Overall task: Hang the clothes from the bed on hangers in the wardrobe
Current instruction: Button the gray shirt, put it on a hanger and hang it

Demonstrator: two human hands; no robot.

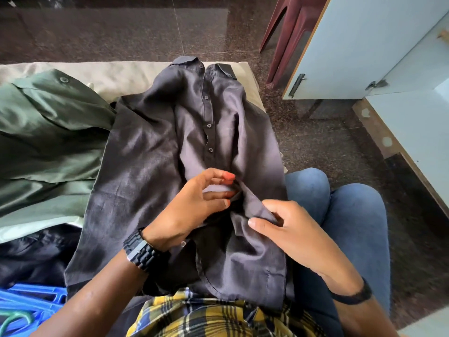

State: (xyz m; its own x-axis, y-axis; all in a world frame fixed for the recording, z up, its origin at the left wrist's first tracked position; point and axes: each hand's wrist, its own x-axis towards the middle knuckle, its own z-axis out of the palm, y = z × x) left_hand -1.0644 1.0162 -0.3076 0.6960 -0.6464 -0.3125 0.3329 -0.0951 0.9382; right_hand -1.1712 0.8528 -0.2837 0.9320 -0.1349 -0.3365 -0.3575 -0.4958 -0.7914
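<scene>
Dark granite floor [121,32] around my bed [121,74], grey shirt [170,142] lay buttoned at centre, my left hand [192,207] and right hand [291,229] pinching its placket, blue hangers [31,305] at 8 o'clock, wardrobe [364,45] at 2 o'clock.

I see a dark shirt [155,152] spread on the bed [116,74], collar at twelve o'clock. My left hand [192,205] and right hand [291,229] pinch its placket near six. A green shirt [48,132] lies at nine, blue hangers [29,305] at seven.
</scene>
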